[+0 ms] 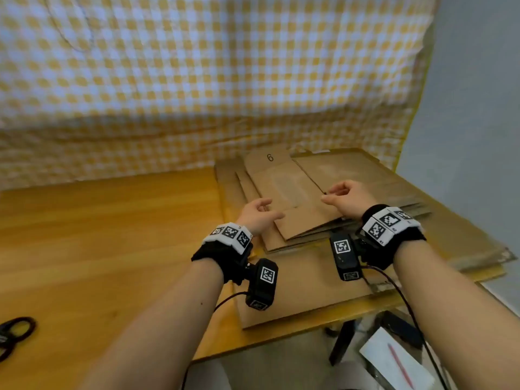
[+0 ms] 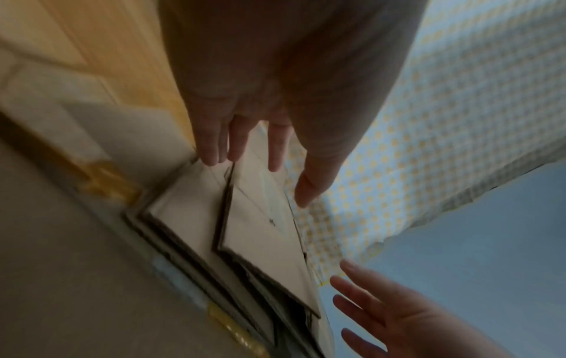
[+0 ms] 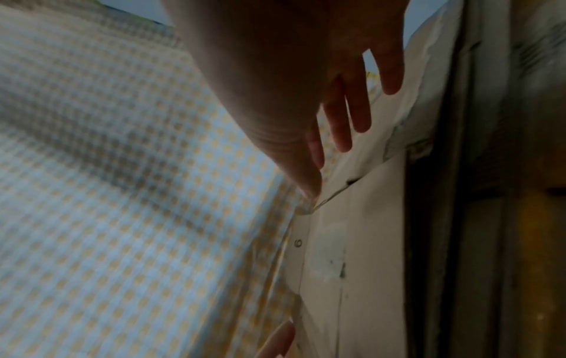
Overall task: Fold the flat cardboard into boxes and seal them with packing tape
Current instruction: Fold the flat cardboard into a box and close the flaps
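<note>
Flat brown cardboard blank marked "6" [image 1: 284, 190], topmost on stack, counter corner; left hand [image 1: 257, 213], right hand [image 1: 344, 197] flanking it, fingers loose, ungripping, seemingly for lifting.

soft even daylight, motion blur throughout, dim murky wrist views

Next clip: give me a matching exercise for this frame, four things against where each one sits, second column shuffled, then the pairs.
Things:
1. scissors
2. flat cardboard marked 6
3. checked cloth
4. red pen

Places:
A. hanging behind the table
B. on top of the cardboard stack, at the table's right end
C. below the table edge, on white paper, lower right
D. on the wooden table, far left

Pairs: 1-D, 2-B, 3-A, 4-C
</note>
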